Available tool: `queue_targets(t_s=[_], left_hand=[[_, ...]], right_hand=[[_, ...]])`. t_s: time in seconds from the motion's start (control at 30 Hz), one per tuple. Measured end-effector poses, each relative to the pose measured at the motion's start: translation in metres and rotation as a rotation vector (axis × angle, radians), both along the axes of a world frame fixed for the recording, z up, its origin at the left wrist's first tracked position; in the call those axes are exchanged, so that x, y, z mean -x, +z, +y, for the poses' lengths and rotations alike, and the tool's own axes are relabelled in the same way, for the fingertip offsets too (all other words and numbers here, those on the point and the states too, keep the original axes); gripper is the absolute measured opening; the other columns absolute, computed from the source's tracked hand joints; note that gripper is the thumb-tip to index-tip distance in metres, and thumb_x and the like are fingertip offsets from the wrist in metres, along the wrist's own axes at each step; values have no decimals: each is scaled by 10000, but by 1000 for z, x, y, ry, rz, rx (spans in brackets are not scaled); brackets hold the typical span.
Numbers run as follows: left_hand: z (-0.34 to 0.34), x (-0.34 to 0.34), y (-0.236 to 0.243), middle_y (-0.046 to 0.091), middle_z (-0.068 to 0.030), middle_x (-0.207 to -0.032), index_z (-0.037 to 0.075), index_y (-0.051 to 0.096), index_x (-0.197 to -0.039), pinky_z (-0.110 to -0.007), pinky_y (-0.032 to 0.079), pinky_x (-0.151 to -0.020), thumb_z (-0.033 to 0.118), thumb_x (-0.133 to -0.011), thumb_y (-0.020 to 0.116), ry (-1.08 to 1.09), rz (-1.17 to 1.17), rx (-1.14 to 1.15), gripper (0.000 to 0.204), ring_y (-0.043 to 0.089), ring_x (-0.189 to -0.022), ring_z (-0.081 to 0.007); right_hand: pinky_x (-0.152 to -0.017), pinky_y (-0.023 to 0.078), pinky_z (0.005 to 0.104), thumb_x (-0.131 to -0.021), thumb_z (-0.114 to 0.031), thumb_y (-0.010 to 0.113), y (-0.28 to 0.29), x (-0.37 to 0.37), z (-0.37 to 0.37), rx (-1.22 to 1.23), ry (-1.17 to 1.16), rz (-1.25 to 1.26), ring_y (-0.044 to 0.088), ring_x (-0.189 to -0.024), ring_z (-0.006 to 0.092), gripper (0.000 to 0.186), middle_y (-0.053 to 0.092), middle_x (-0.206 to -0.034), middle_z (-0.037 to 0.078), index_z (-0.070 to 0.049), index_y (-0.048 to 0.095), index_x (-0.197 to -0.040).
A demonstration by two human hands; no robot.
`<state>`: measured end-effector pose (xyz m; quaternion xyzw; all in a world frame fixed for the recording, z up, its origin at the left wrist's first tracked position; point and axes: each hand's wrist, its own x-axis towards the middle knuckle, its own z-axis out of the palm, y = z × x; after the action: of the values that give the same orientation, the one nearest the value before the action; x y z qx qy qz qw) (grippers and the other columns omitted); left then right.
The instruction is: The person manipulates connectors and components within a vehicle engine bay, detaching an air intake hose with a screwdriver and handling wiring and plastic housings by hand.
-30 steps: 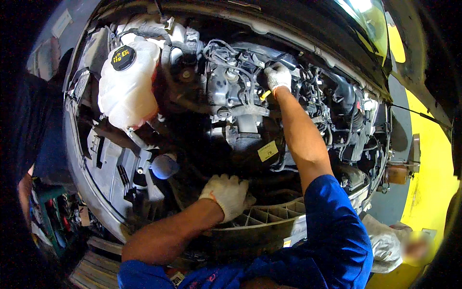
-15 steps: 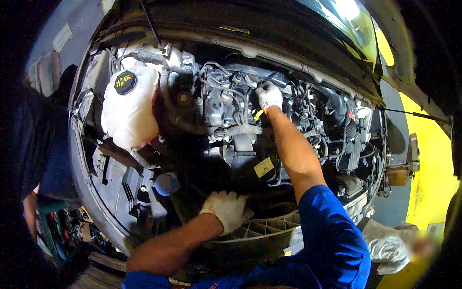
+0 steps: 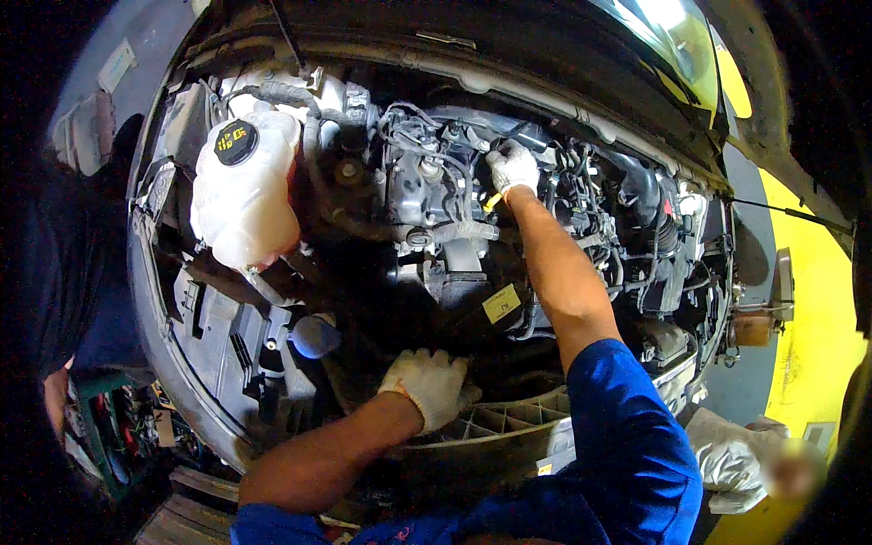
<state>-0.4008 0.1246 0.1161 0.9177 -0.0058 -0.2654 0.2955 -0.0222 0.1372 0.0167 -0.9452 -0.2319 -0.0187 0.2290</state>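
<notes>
A car's engine (image 3: 427,195) lies under the raised hood before me. My right hand (image 3: 513,170), in a white knit glove, is closed among the hoses and parts at the engine's far side. What its fingers grip is hidden beneath them. A small yellow handle (image 3: 492,202) sticks up just beside the wrist. My left hand (image 3: 425,389), gloved too, rests at the front of the bay behind the ribbed grille panel (image 3: 500,420). Its fingers are spread a little and slightly bent, with nothing visible in them.
A white coolant tank (image 3: 243,195) with a black cap stands at the left, and a blue round cap (image 3: 314,336) sits nearer me. A yellow label (image 3: 501,305) is near the middle. Crumpled whitish cloth (image 3: 727,459) lies at right; a person in dark clothing (image 3: 82,272) stands at left.
The view has shifted slightly, moving the engine up in the picture. Both hands stay at nearly the same places on the car.
</notes>
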Motion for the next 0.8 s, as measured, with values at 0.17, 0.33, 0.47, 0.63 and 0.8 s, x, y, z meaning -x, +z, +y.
queue_targets(t_s=[0.17,0.33,0.47,0.63,0.8], left_hand=[[-1,-2,-1,683,-199,-1194,181,545,-1442,-501,552,-930,527,-983,522,-12,-10,-5,576,666,-1094,-381],[-4,1,-5,693,-201,-1157,191,541,-1448,-498,564,-907,526,-983,523,-15,-47,-6,573,673,-1073,-382],[-3,4,-5,700,-200,-1127,193,548,-1440,-492,571,-893,518,-986,522,-8,-58,-24,559,681,-1052,-379],[-2,6,-7,698,-193,-1135,147,601,-1354,-494,562,-885,507,-985,520,-29,-59,-44,522,684,-1037,-368],[-4,2,2,693,-220,-1130,98,615,-1327,-501,566,-903,494,-966,547,-118,-82,-32,540,693,-1049,-391]], right_hand=[[-907,533,482,-832,-368,648,-2,-5,-4,24,-12,-32,681,-1025,394,322,726,-1037,202,-114,759,-997],[-925,525,497,-832,-393,636,-12,-11,-9,17,17,-67,676,-1044,392,351,724,-1068,195,-120,755,-1018],[-925,528,491,-808,-376,648,-4,1,-1,38,-22,3,680,-1044,401,341,731,-1063,198,-115,756,-999],[-899,533,469,-835,-369,652,-5,-1,-1,21,6,3,681,-1028,396,324,729,-1040,202,-112,745,-1009],[-925,543,441,-899,-299,592,13,-44,-20,409,213,42,681,-1090,375,330,717,-1146,194,-100,745,-1112]])
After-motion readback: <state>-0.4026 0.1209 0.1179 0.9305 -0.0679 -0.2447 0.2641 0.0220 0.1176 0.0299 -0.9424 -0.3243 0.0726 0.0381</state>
